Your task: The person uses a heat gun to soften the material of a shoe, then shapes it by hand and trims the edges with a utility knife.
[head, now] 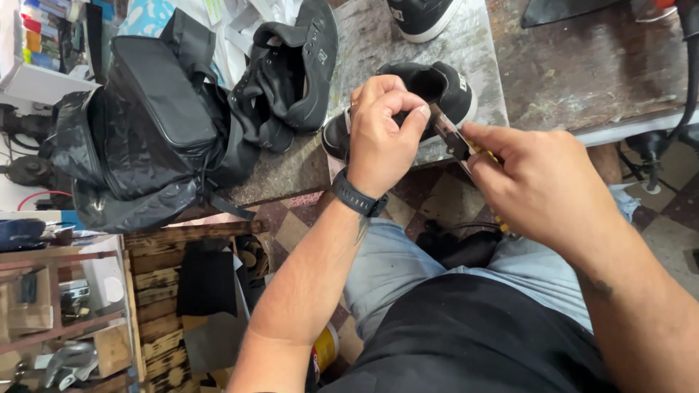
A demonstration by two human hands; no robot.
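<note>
My left hand (382, 135), with a black watch on the wrist, is closed in a pinch against the tip of a small metal tool (450, 131) with a yellow-marked handle. My right hand (542, 185) grips that tool's handle end. Both hands hover over my lap, just in front of a black sneaker with a white sole (444, 87) that lies at the edge of the worn worktable (378, 40). What the left fingers pinch is too small to make out.
A second black sneaker (295, 69) lies on its side beside a black bag (149, 135) on the table. Another shoe (422, 16) sits at the far edge. Wooden shelves with tools (65, 306) stand at lower left. A machine cable (688, 80) hangs at right.
</note>
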